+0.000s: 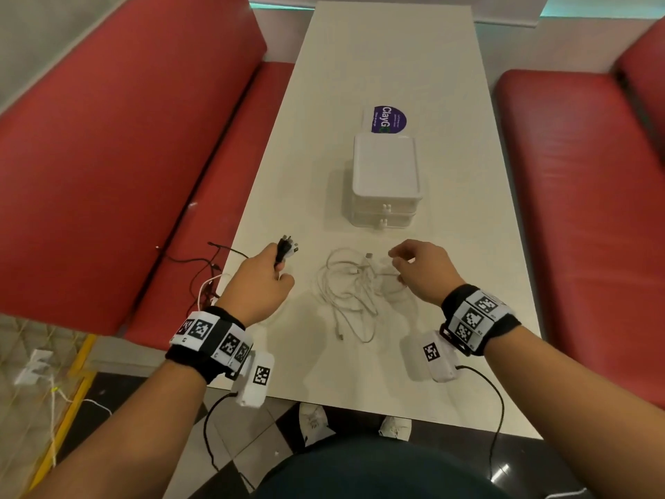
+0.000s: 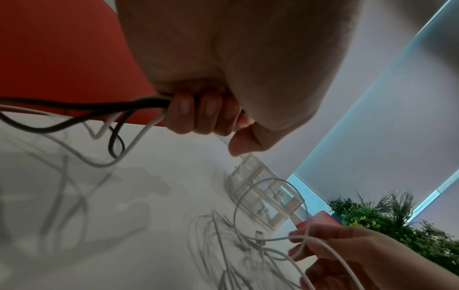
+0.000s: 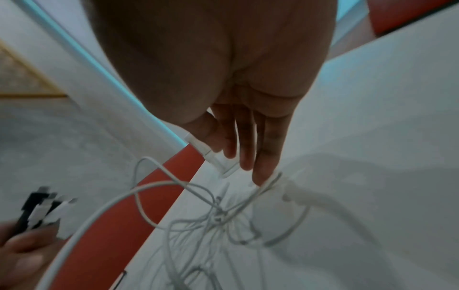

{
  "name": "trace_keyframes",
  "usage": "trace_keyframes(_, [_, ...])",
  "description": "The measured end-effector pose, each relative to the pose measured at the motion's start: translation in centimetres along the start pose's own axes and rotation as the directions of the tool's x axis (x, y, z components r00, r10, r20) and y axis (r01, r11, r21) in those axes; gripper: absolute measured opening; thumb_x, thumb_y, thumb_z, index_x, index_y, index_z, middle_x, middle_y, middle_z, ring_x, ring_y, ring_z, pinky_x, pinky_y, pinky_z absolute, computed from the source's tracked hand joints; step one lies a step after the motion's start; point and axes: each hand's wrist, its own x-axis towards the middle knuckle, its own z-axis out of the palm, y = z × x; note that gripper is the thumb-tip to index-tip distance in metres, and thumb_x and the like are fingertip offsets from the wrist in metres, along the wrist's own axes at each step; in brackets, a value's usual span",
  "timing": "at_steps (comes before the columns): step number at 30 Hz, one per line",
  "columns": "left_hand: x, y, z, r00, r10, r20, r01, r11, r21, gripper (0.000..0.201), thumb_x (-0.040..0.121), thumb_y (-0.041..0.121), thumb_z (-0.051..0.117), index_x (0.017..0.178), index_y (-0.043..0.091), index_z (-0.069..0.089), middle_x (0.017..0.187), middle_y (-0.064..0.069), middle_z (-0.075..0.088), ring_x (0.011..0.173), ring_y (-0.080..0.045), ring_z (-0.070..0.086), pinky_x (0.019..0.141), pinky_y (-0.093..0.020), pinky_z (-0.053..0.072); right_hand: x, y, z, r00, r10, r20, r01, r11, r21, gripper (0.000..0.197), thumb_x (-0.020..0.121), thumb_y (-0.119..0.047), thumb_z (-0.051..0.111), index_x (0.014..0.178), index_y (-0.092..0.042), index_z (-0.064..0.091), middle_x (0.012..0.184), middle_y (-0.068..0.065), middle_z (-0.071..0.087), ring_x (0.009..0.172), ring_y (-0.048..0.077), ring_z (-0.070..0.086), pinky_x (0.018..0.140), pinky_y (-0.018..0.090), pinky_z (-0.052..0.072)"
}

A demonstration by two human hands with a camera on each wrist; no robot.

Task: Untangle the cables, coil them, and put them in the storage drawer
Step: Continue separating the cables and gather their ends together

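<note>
A long white worktop (image 1: 388,66) is standing between two red padded benches, one on the left (image 1: 108,156) and one on the right (image 1: 575,192), and pale walls with a light blue strip are showing in the wrist views. Green plants (image 2: 387,221) are appearing behind the far end in the left wrist view. On the worktop a purple sticker (image 1: 389,119) is lying just behind a small white storage drawer unit (image 1: 385,174), which is showing two closed drawers with little knobs, one above the other.

Between the hands, near the front edge, a loose tangle of thin white cables (image 1: 354,293) is lying on the worktop, with many loops crossing each other (the single cables are hard to separate by eye).

The left hand (image 1: 264,279) is grasping a bundle of black and white cables (image 1: 286,248) with curled fingers; the plug ends are sticking out above the fist, and the rest is hanging over the left edge of the worktop toward the bench. The right hand (image 1: 421,270) is hovering over the right side of the white tangle, fingers mostly extended, and a white strand is lying against its fingertips (image 3: 261,176); I cannot tell if it is really pinching it.
</note>
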Motion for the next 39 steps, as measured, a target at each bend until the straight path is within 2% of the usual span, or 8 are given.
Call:
trace_keyframes(5, [0.0,-0.4,1.4,0.987,0.056,0.153,-0.074,0.990,0.117,0.012,0.086,0.015,0.059,0.087,0.016,0.046,0.078,0.002,0.058,0.069,-0.017,0.058,0.064,-0.030,0.046,-3.1,-1.8,0.6,0.914,-0.390,-0.116,0.395,0.919,0.021,0.018,0.076,0.000,0.058,0.077,-0.016,0.066,0.077,-0.007,0.063,0.071,0.006,0.055,0.066,0.016,0.040])
trace_keyframes(9, [-0.5,0.0,3.4,0.975,0.126,0.183,-0.157,0.972,0.172,0.026,0.082,0.025,0.066,0.074,0.025,0.041,0.075,0.004,0.063,0.071,-0.017,0.061,0.070,-0.036,0.052,-5.4,-3.5,1.4,0.797,-0.585,0.152,0.570,0.811,0.130,0.022,0.070,0.006,0.060,0.072,-0.013,0.071,0.071,-0.003,0.066,0.061,0.009,0.054,0.060,0.019,0.045])
trace_keyframes(16, [-0.7,-0.1,3.9,0.989,0.098,0.113,-0.115,0.981,0.157,0.012,0.092,0.026,0.054,0.091,0.018,0.046,0.072,0.011,0.049,0.070,-0.020,0.054,0.062,-0.033,0.041,-2.8,-1.3,5.6,0.855,-0.299,0.423,0.490,0.733,-0.472,0.013,0.089,-0.018,0.063,0.094,-0.007,0.069,0.097,0.007,0.059,0.085,0.028,0.060,0.074,0.035,0.048])
trace_keyframes(21, [-1.3,0.2,2.6,0.986,0.128,0.108,-0.125,0.991,-0.036,0.012,0.097,0.021,0.044,0.089,0.012,0.043,0.068,-0.006,0.054,0.059,-0.024,0.047,0.057,-0.039,0.038,-2.7,-1.5,5.5,0.878,-0.293,0.379,0.460,0.735,-0.498,0.020,0.094,-0.015,0.055,0.078,-0.006,0.064,0.082,0.010,0.061,0.073,0.029,0.053,0.064,0.033,0.036])
trace_keyframes(27, [-1.5,1.9,1.2,0.977,0.213,0.029,-0.208,0.972,-0.111,0.024,0.106,0.030,0.037,0.108,0.011,0.053,0.085,0.001,0.062,0.065,-0.013,0.051,0.062,-0.032,0.040,-2.8,-4.0,3.2,0.860,-0.435,0.267,0.507,0.670,-0.542,0.025,0.099,-0.007,0.050,0.118,-0.007,0.065,0.103,0.009,0.053,0.089,0.028,0.055,0.067,0.032,0.039])
trace_keyframes(31, [-1.1,2.7,0.9,0.971,0.240,0.020,-0.229,0.947,-0.223,0.020,0.105,0.031,0.039,0.103,0.018,0.053,0.086,0.007,0.062,0.076,-0.017,0.059,0.072,-0.034,0.048,-4.5,-5.9,2.5,0.781,-0.412,0.470,0.624,0.548,-0.556,0.045,0.087,0.002,0.045,0.127,-0.010,0.064,0.111,0.009,0.050,0.100,0.028,0.050,0.082,0.038,0.049])
trace_keyframes(34, [-0.9,3.4,1.6,0.970,0.232,0.069,-0.209,0.946,-0.247,0.018,0.104,0.025,0.044,0.093,0.020,0.057,0.071,0.004,0.063,0.066,-0.012,0.057,0.065,-0.029,0.046,-5.3,-7.1,2.6,0.667,-0.494,0.557,0.723,0.608,-0.327,0.040,0.090,0.003,0.055,0.120,-0.017,0.073,0.106,0.002,0.065,0.098,0.019,0.059,0.083,0.022,0.046])
trace_keyframes(39, [-0.6,3.4,2.3,0.981,0.161,0.109,-0.118,0.939,-0.322,0.016,0.103,0.019,0.047,0.096,0.011,0.060,0.081,-0.011,0.070,0.077,-0.027,0.069,0.071,-0.037,0.056,-4.8,-7.5,1.2,0.831,-0.489,0.266,0.511,0.859,-0.018,0.015,0.084,-0.011,0.078,0.096,-0.018,0.075,0.084,-0.013,0.075,0.075,-0.004,0.065,0.074,0.009,0.047])
